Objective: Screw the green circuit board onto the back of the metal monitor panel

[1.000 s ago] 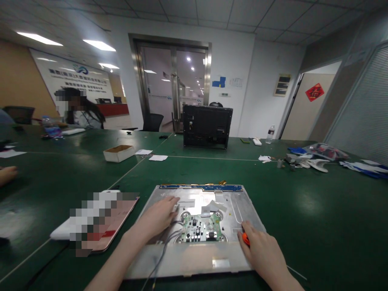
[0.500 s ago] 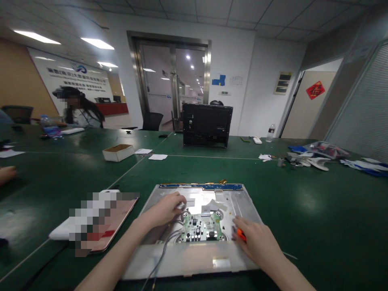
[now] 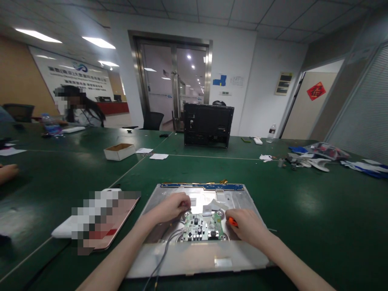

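Note:
A silver metal panel (image 3: pixel 242 202) lies flat on the green table in front of me, with a small green circuit board (image 3: pixel 202 227) mounted at its middle and a blue strip (image 3: pixel 202 186) along its far edge. My left hand (image 3: pixel 171 207) rests on the panel with its fingers curled at the board's upper left corner. At the board's right edge, my right hand (image 3: pixel 246 226) is closed around an orange-handled tool (image 3: pixel 232 221). Grey wires (image 3: pixel 162 254) run from the board toward me.
A pink flat device (image 3: pixel 117 220) lies left of the panel. Farther back stand a black monitor casing (image 3: pixel 208 124), a small cardboard box (image 3: pixel 119 152) and loose papers. Bags and parts (image 3: pixel 318 155) are scattered at the right. A person sits at the far left; another hand (image 3: pixel 7 173) rests at the left edge.
My right hand has moved left and away from me with the orange tool, from the panel's right side up to the board's right edge. The left hand has slid slightly right toward the board.

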A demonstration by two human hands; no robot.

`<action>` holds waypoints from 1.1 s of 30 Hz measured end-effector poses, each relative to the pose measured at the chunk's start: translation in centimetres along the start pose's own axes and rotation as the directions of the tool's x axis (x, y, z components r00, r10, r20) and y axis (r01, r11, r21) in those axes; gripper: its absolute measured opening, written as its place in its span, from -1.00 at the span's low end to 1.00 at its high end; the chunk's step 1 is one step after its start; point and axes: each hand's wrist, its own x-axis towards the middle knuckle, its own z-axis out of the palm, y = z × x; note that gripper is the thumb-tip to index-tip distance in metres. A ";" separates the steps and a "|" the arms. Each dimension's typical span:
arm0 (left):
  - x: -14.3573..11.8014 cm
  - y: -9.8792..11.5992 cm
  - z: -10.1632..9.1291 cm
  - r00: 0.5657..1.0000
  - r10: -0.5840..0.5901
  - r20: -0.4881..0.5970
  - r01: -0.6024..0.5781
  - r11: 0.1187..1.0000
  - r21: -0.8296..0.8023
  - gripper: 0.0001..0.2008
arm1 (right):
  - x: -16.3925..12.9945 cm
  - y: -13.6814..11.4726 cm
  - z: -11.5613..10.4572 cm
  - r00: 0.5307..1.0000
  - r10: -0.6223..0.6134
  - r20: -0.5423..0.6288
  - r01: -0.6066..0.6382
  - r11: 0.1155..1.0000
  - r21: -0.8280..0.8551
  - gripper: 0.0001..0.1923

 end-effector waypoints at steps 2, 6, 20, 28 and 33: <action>-0.1 -0.1 0.3 1.000 -0.002 -0.022 0.002 1.000 -0.016 -0.84 | 0.0 0.4 -0.1 1.000 0.018 -0.003 -0.018 0.999 -0.030 -0.80; 0.1 -0.5 0.9 0.997 -0.032 -0.076 0.029 0.999 -0.036 -0.89 | 0.3 1.4 -0.5 0.998 0.058 -0.013 -0.059 0.995 -0.085 -0.79; 0.0 -1.0 0.9 0.980 -0.033 -0.197 0.024 0.999 -0.045 -0.86 | 2.1 2.5 -0.6 0.987 -0.144 0.071 0.134 0.981 0.139 -0.87; 0.1 -1.6 1.1 0.981 -0.037 -0.189 0.029 0.999 -0.045 -0.81 | 3.8 2.8 -0.3 0.991 -0.104 0.080 0.104 0.995 0.013 -0.85; 0.1 -1.4 1.1 0.980 -0.032 -0.195 0.024 0.999 -0.043 -0.85 | 4.2 2.6 -0.3 0.994 -0.084 0.075 0.086 0.996 -0.022 -0.84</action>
